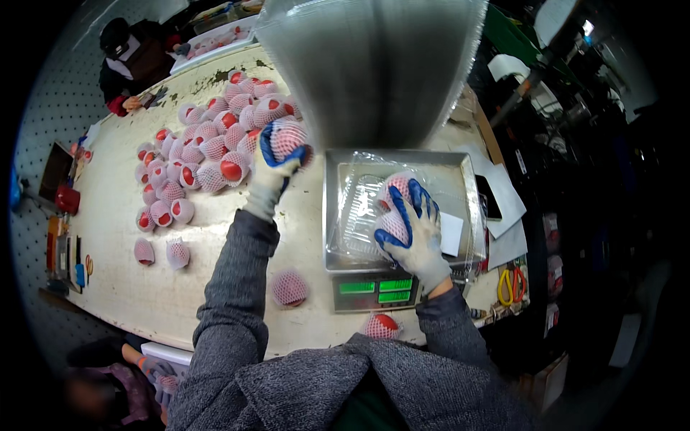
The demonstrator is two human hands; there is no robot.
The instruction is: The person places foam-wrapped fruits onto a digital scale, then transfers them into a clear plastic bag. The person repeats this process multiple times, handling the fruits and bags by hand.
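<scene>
My left hand [267,175], in a white and blue coated work glove, grips a round red fruit [289,141] in a pink foam net, above the table. My right hand [423,237], gloved alike, is spread around two netted fruits, an upper one [399,186] and a lower one [391,227]. Both are over a clear plastic tray [360,215] with clear film about it. Beneath lies the steel pan [330,215] of a digital scale with lit green displays [396,285]. A white card [451,235] lies beside my right hand.
Many netted fruits [213,146] lie on the white table [226,293]; single ones [289,287] [383,326] sit nearer me. A translucent plastic sheet [377,75] rises behind the scale. Scissors [512,285] lie at right. One co-worker [129,59] is at far left, another's gloved hand [156,369] at lower left.
</scene>
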